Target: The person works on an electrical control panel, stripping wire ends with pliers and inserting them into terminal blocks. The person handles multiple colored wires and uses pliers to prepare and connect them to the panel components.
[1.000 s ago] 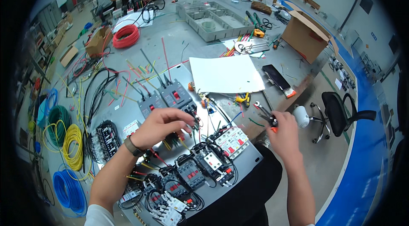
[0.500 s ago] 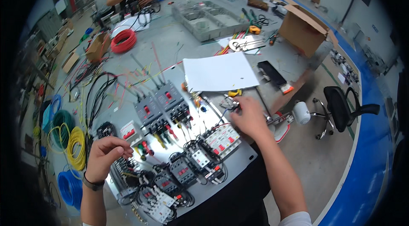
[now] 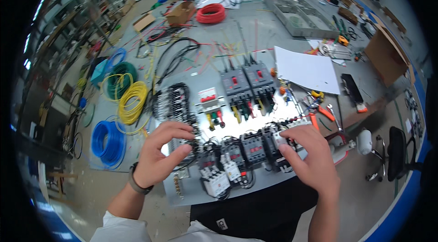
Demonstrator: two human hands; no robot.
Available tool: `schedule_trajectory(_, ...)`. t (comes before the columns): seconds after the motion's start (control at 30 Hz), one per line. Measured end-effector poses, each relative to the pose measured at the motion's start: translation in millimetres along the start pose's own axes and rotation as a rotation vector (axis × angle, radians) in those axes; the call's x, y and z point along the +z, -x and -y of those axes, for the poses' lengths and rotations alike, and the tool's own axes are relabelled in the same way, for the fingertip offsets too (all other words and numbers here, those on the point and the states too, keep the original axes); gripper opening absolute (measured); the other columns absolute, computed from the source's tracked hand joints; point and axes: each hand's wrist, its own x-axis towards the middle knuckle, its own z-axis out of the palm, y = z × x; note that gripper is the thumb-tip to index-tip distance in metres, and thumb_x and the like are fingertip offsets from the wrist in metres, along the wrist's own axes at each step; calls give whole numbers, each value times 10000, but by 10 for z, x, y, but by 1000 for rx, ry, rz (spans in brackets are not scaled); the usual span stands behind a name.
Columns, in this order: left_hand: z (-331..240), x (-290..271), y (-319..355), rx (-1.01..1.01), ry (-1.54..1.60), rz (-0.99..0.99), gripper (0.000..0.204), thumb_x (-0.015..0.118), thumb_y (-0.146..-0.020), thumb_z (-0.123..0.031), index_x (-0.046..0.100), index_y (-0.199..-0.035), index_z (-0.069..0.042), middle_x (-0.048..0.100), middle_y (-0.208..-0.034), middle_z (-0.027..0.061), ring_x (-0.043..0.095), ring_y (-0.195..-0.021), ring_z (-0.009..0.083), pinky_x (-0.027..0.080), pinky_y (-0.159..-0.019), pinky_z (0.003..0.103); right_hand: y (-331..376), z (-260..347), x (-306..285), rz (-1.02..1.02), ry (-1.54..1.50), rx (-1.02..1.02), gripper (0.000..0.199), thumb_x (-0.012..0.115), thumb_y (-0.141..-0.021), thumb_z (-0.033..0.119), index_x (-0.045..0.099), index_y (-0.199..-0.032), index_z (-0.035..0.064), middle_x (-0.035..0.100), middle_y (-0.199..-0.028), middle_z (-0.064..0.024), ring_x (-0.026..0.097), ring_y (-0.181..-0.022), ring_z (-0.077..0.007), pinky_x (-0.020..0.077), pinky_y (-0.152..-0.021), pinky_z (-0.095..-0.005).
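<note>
A metal mounting plate [image 3: 180,193] carrying wired electrical parts lies in front of me. My left hand [image 3: 162,153] is over its left side, thumb and fingers apart and holding nothing, beside the long terminal strip [image 3: 172,100]. My right hand [image 3: 312,157] reaches over the right end of the front row, thumb apart from the curved fingers, close to a white-faced contactor [image 3: 279,139]; whether it touches is unclear. Dark contactors [image 3: 253,148] with looped black wires fill that row. Behind stand two grey moulded-case breakers [image 3: 235,84] and a small white breaker with a red switch [image 3: 208,98].
Orange-handled pliers [image 3: 325,113] and a white sheet [image 3: 306,69] lie right of the breakers. Blue [image 3: 107,144], yellow [image 3: 132,103], green and red [image 3: 211,13] wire coils are left and behind. A grey divided tray [image 3: 296,16] and cardboard box [image 3: 388,55] stand farther back, near another person.
My view has swung left and down. My right hand has left the tools by the white sheet and come over the front row. My left hand has moved beside the terminal strip.
</note>
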Motion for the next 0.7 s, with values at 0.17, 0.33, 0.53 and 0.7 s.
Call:
schedule_trajectory(0.17, 80, -14, 408, -90, 86, -99, 155, 729, -972, -70, 760, -1112, -10, 736, -1240, 134, 668, -1195, 240, 481, -1074, 387, -289, -32, 235, 252, 346, 68, 289, 790, -947, 248, 723, -1080, 0, 714, -960, -162, 644, -1031, -359, 520, -912, -473)
schedule_trajectory(0.33, 252, -43, 696, -187, 88, -179, 158, 725, -981, -64, 758, -1121, 1, 759, -1176, 118, 696, -1133, 222, 516, -1035, 373, -320, -94, 342, 205, 323, 86, 243, 804, -886, 201, 679, -971, 10, 694, -939, -153, 636, -971, -357, 520, -880, -472)
schedule_trajectory(0.53, 422, -54, 608, -205, 9, -187, 161, 746, -978, -91, 757, -1116, -9, 764, -1102, 102, 710, -1046, 209, 537, -952, 351, -366, -122, 411, 218, 143, 236, 250, 773, -852, 126, 708, -1078, 39, 683, -914, -107, 636, -953, -314, 516, -845, -445)
schedule_trajectory(0.7, 624, -50, 329, -88, -67, -134, 138, 761, -971, -126, 756, -1068, -29, 755, -1042, 107, 703, -1003, 254, 536, -922, 372, -427, -138, 492, 219, 158, 234, 257, 751, -855, 109, 735, -1102, 42, 656, -835, -83, 631, -869, -284, 508, -784, -428)
